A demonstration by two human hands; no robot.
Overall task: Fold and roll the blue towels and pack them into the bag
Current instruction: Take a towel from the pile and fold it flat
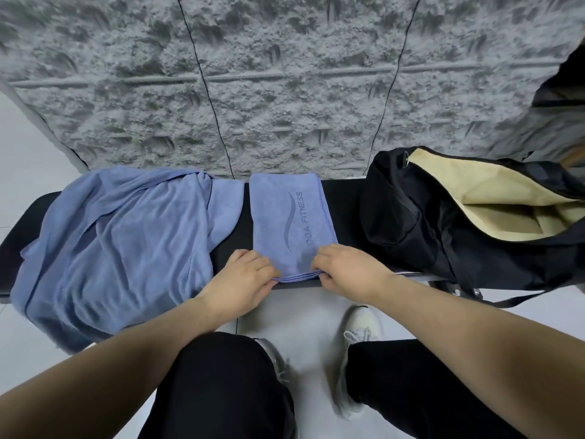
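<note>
Blue folded towel (289,223) gripped at its near end by both hands, ready for rolling.

The folded towel is laid on the black surface (342,198) with its long axis running away from the person; its near hem is pinched by the left hand (245,275) at the left corner and by the right hand (346,270) at the right corner, neither being nearer. A roll, it is judged, would be started from this near edge and driven away from the body. An unfolded blue towel (117,245) is heaped just to the left; the black bag (408,223), open with pale lining, is set to the right. A grey textured wall is noted behind, pale floor below.
</note>
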